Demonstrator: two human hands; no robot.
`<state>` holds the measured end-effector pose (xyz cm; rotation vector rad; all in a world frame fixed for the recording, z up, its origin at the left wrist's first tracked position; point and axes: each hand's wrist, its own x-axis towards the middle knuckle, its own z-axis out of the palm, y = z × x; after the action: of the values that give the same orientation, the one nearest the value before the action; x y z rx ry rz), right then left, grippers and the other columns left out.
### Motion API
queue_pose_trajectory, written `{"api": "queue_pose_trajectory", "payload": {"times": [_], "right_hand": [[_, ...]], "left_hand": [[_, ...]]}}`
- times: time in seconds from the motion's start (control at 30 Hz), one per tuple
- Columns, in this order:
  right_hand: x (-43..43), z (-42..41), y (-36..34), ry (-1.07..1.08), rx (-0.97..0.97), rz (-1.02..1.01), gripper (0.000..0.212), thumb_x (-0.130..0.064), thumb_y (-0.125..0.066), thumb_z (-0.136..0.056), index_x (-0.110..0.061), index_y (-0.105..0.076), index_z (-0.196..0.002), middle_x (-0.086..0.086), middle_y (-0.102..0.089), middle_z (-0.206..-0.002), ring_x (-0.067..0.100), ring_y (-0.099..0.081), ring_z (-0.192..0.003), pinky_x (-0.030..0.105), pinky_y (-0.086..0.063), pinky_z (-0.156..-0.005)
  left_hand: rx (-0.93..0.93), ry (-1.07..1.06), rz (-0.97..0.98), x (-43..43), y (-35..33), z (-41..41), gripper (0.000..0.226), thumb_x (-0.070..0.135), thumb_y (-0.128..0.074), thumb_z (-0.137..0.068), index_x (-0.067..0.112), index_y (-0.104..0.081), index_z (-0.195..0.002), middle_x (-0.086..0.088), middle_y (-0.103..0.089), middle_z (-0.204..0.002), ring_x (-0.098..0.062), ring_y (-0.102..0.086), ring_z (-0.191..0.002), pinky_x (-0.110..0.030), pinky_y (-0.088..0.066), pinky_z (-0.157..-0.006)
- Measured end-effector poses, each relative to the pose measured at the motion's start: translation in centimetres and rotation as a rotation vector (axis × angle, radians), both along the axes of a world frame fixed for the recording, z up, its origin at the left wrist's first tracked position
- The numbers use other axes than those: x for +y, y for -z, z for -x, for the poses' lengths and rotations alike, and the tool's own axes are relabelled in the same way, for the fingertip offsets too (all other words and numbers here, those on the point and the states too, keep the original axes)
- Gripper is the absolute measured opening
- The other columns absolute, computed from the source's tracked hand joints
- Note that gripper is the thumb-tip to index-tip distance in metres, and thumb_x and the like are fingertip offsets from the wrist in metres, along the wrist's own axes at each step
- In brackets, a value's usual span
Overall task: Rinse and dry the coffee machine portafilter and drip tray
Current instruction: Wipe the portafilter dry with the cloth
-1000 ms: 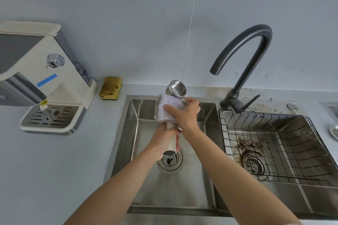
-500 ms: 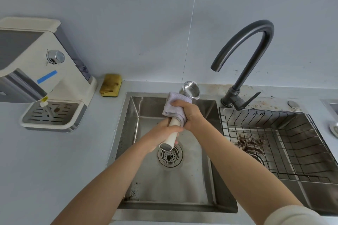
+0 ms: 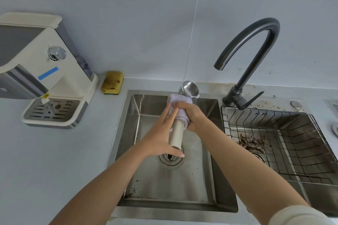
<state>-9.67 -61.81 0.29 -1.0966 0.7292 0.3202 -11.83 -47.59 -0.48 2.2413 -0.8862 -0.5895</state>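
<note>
Steel sink [image 3: 128, 142] underlies everything; the drip tray [image 3: 53, 110] waits at nine o'clock. Over it the portafilter [image 3: 176, 133] points to twelve. Right hand [image 3: 190, 115] clenches the cloth [image 3: 178, 100] round its neck; left hand [image 3: 161, 140] has released the handle, fingers straight: likely regripping to dry further.

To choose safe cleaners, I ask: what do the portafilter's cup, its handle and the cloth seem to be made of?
Portafilter cup: likely polished stainless steel, mirror-bright reflections. Handle: probably matte cream plastic, no glare. Cloth: soft pale-lilac fabric, perhaps microfibre, fuzzy folds.
</note>
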Motion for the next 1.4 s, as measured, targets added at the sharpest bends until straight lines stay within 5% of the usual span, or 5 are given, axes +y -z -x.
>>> {"api": "queue_pose_trajectory", "payload": {"times": [0.13, 0.33, 0.83, 1.1, 1.4], "right_hand": [[-0.1, 0.1, -0.4, -0.037, -0.040, -0.009, 0.011, -0.003, -0.063, -0.078, -0.001, -0.058, -0.087, 0.013, -0.062, -0.075, 0.023, -0.062, -0.056, 0.033, -0.055, -0.057], [0.6, 0.8, 0.3, -0.048, -0.055, -0.092, 0.010, -0.003, -0.055, -0.084, 0.001, -0.056, -0.075, 0.011, -0.061, -0.057, 0.015, -0.060, -0.043, 0.021, -0.052, -0.045], [1.5, 3.1, 1.1, -0.433, -0.303, 0.086, 0.010, -0.011, -0.058, -0.072, -0.009, -0.062, -0.081, 0.021, -0.045, -0.076, 0.024, -0.042, -0.058, 0.022, -0.042, -0.043], [0.8, 4.2, 3.3, -0.246, -0.101, 0.124, 0.062, -0.011, -0.073, -0.051, 0.005, -0.058, -0.109, 0.012, -0.063, -0.072, 0.020, -0.060, -0.055, 0.024, -0.046, -0.044], [2.4, 4.4, 2.8, -0.446, -0.234, 0.284, 0.047, -0.015, -0.067, -0.055, -0.002, -0.060, -0.100, 0.011, -0.062, -0.082, 0.021, -0.060, -0.070, 0.027, -0.049, -0.058]], "left_hand": [[-0.032, -0.099, 0.141, -0.4, 0.7, 0.0, 0.130, 0.034, -0.086, -0.056, 0.024, 0.010, -0.143, 0.016, 0.016, -0.144, 0.003, 0.007, -0.133, 0.018, -0.003, -0.080], [-0.172, -0.290, 0.307, -1.1, 1.7, -0.8, 0.097, 0.039, -0.087, -0.037, 0.002, -0.047, -0.117, -0.001, -0.030, -0.118, -0.012, -0.035, -0.110, -0.004, -0.030, -0.079], [-0.514, -0.380, 0.407, -0.9, 4.5, -1.1, 0.068, 0.031, -0.088, -0.042, 0.020, -0.028, -0.073, 0.009, -0.029, -0.073, 0.007, -0.024, -0.061, -0.002, -0.035, -0.051], [0.465, -0.260, 0.259, 1.5, 0.9, -2.9, 0.067, 0.042, -0.079, -0.050, 0.029, -0.040, -0.104, 0.006, -0.047, -0.096, -0.008, -0.049, -0.090, -0.019, -0.042, -0.077], [0.874, -0.680, 0.324, -1.5, 0.9, -4.6, 0.027, 0.035, -0.057, -0.089, 0.010, -0.063, -0.095, -0.005, -0.067, -0.094, -0.019, -0.062, -0.092, -0.035, -0.046, -0.093]]}}
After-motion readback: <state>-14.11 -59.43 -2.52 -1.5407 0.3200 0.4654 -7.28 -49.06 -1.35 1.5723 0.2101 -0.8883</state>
